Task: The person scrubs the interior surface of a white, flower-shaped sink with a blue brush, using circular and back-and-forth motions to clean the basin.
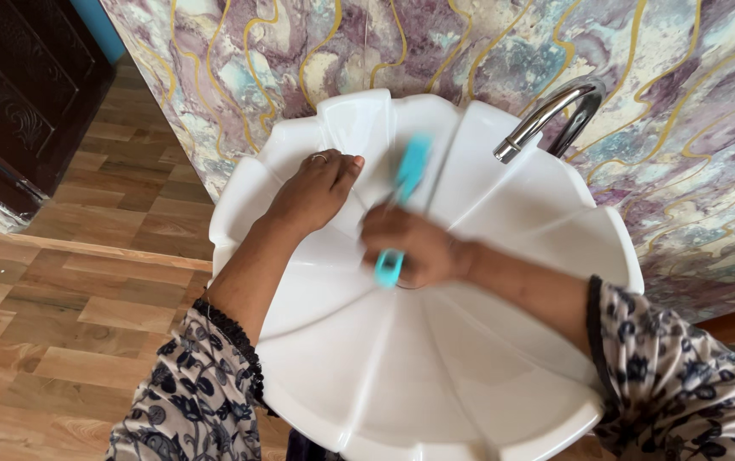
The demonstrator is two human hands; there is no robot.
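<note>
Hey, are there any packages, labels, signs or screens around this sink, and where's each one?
None in view. Only a white scalloped sink, a chrome tap, the marbled wall, and a turquoise brush gripped in the right hand; the left hand rests on the sink.

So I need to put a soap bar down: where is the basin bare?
The near half of the basin, below both hands, is bare. It is crowded at the back, where the left hand, right hand, brush and tap meet.

white basin [470,376], turquoise brush [410,171] (marbled purple wall [691,102])
</note>
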